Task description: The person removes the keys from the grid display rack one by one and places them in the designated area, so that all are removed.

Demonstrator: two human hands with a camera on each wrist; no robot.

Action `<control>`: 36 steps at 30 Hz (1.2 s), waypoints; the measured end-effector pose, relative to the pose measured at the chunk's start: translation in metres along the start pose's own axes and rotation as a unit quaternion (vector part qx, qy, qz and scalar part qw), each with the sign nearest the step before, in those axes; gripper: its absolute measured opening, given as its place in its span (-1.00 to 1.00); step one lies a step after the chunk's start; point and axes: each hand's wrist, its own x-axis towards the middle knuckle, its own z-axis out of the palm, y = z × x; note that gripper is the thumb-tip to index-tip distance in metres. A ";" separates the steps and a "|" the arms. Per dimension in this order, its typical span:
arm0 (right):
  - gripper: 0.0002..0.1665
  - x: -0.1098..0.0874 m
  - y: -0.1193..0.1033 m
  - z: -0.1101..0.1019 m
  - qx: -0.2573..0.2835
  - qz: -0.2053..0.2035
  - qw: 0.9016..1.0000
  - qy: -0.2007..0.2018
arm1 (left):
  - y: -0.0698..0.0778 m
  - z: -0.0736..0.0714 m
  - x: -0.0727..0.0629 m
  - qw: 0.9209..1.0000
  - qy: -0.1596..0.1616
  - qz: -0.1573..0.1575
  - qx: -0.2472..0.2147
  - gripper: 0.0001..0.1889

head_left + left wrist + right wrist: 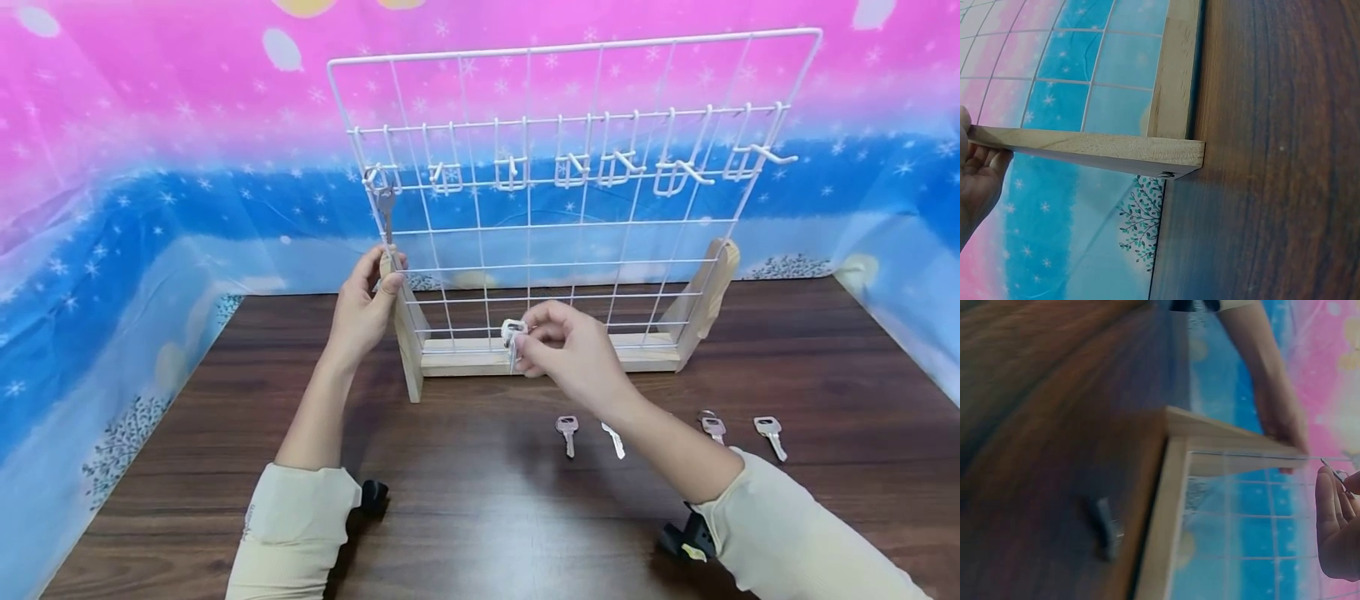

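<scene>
A white wire grid stands in a wooden base, with a row of white hooks along its upper part. My left hand grips the top of the left wooden upright, thumb in front. Above that hand, a key hangs from the leftmost hook. Between thumb and fingers, my right hand pinches a silver key in front of the grid's lower middle. The right wrist view shows this key edge-on at the fingertips.
Several more keys lie on the dark wooden table in front of the rack, including one key below my right hand and another key at the far right. My right forearm passes over this row. A pink and blue patterned cloth hangs behind.
</scene>
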 end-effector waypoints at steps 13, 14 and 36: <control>-0.84 -0.018 0.047 -0.002 -0.039 0.088 0.993 -0.060 | -0.023 -0.001 0.005 1.000 0.008 0.014 -0.002 -0.54; -0.84 -0.019 0.048 -0.003 -0.042 0.089 0.993 -0.061 | -0.023 -0.001 0.005 1.000 0.007 0.014 -0.001 -0.54; -0.85 -0.024 0.081 0.003 -0.079 0.160 0.978 -0.107 | -0.005 0.000 0.003 1.000 0.002 -0.004 0.006 -0.57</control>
